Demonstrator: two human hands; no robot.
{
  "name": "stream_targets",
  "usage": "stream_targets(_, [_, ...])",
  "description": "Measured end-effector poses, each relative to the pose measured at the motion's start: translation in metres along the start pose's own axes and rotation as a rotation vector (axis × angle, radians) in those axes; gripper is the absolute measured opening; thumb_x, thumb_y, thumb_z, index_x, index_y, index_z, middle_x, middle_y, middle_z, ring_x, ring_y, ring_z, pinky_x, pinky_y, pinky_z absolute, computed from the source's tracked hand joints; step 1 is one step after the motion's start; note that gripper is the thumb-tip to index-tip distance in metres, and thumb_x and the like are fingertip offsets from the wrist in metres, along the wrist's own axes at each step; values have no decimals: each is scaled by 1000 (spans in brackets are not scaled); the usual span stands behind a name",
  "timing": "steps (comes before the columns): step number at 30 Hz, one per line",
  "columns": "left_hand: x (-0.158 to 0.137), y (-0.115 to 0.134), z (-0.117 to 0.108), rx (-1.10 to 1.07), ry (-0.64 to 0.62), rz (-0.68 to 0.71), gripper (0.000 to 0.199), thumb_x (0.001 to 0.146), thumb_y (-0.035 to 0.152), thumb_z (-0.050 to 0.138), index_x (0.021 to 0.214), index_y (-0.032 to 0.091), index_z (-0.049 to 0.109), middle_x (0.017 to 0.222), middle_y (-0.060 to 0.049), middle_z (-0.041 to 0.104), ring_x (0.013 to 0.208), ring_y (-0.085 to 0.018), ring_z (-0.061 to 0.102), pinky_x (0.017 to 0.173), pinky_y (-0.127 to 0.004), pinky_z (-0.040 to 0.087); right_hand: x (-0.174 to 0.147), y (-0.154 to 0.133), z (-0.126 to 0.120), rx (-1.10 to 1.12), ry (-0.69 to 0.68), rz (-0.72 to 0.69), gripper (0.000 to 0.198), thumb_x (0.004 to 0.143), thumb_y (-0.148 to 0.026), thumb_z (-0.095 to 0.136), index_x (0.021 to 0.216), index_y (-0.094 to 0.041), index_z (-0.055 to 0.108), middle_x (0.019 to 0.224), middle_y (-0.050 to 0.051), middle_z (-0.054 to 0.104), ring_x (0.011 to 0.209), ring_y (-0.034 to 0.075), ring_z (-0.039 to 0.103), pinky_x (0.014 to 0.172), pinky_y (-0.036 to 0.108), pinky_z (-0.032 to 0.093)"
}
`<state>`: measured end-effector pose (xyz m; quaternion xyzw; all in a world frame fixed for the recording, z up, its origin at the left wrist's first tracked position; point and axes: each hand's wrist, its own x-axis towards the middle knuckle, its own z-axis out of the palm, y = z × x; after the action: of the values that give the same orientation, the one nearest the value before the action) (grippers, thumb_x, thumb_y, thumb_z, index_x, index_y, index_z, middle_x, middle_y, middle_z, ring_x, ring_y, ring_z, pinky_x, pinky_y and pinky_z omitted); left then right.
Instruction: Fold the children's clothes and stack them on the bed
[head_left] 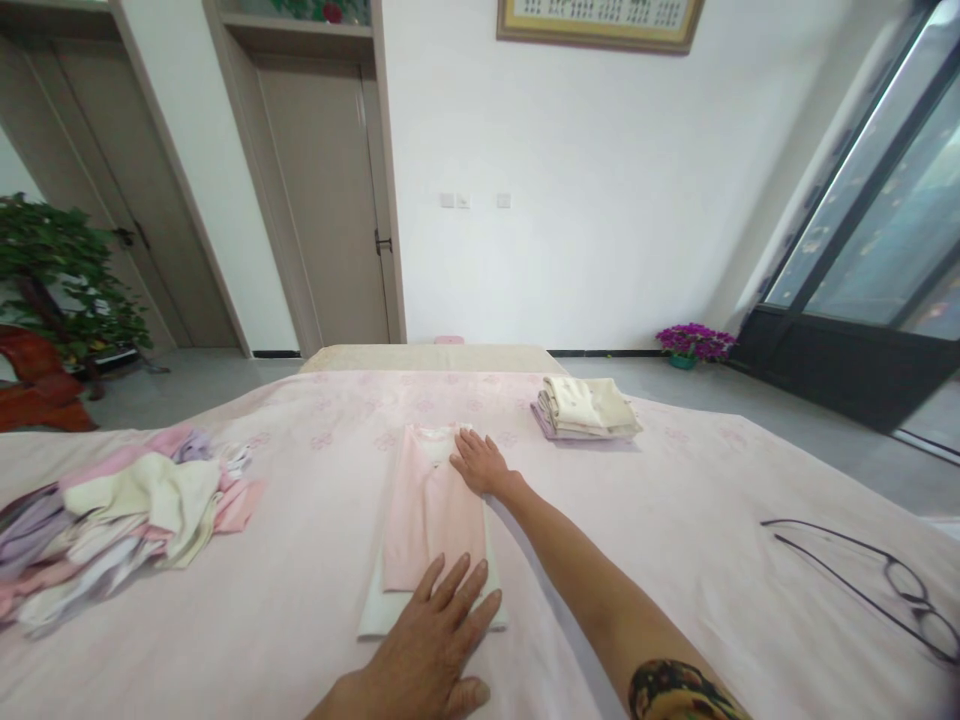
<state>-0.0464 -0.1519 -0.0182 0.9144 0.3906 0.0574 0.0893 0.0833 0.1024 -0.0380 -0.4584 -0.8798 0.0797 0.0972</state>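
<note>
A pale pink shirt (412, 520), folded into a narrow rectangle with its collar at the far end, lies in the middle of the bed. Under it is a flat white panel (375, 610) that sticks out along the near edge; whether it is a board or cloth I cannot tell. My left hand (439, 640) rests flat, fingers spread, over the near end of the shirt. Near the collar, my right hand (480, 462) lies open with its fingers on the shirt's right side. Neither hand grips anything.
A loose heap of clothes (142, 510) lies on the left. At the far right of the pink sheet (637, 580) sits a stack of folded clothes (589, 408). Eyeglasses (892, 590) lie near the right edge. Beyond are potted purple flowers (696, 342) and a door (322, 200).
</note>
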Motion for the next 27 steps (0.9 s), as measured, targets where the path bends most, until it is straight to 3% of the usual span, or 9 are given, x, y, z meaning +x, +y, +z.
stream_targets(3, [-13,7,-7,-78,3,59,75,93,52,52,156,27,21,161,-13,21,148,-36,16,117,-62,18,-11,-11,-5,-29,41,-33,60,101,-46,32,154,-19,30,162,9,20,150,26,14,119,47,10])
stream_targets(6, [-29,4,-17,-192,83,91,56,99,45,43,151,27,33,154,-9,40,144,-26,33,119,-48,27,-32,-23,-10,-54,72,-170,55,100,-41,39,152,-22,34,160,9,24,149,26,16,119,48,13])
stream_targets(9, [-44,-14,-23,-246,338,-69,39,102,33,38,136,25,54,139,-6,59,133,-19,49,115,-38,37,-62,-37,-13,-28,65,-270,57,101,-41,37,153,-21,31,160,11,25,149,26,17,119,47,14])
stream_targets(11, [-53,-30,-23,-239,497,-230,35,101,31,38,125,24,63,132,-5,64,129,-19,52,113,-39,40,-85,-46,-13,-12,36,-309,60,101,-44,36,155,-18,26,160,11,23,149,26,16,120,46,11])
stream_targets(13, [-59,-44,-19,-238,573,-349,34,100,31,40,121,22,65,128,-5,66,128,-19,54,112,-41,40,-107,-54,-11,1,3,-345,62,101,-47,34,156,-18,24,161,10,23,149,25,16,121,45,8])
stream_targets(19, [-70,-58,1,-353,500,-419,34,93,20,43,111,23,71,124,-3,68,120,-19,59,109,-39,43,-155,-66,-13,35,-60,-381,62,102,-50,30,156,-21,22,161,8,22,149,24,16,122,46,9])
stream_targets(22, [-74,-64,3,-427,528,-427,36,89,14,42,107,22,72,118,-4,71,113,-18,63,104,-36,46,-170,-68,-22,75,-90,-413,61,102,-49,32,155,-22,24,161,8,23,149,25,17,121,48,12])
stream_targets(25, [-82,-78,-1,-410,598,-447,37,86,9,41,104,21,71,113,-4,71,107,-18,65,99,-33,49,-185,-63,-29,186,-96,-470,54,102,-45,34,153,-27,30,157,6,33,147,23,25,121,49,17])
stream_targets(27, [-91,-89,-4,-344,599,-425,41,84,6,42,106,23,71,116,-3,69,110,-18,64,100,-33,48,-193,-56,-32,270,-22,-442,47,103,-39,36,148,-29,41,150,5,45,142,21,37,118,46,26])
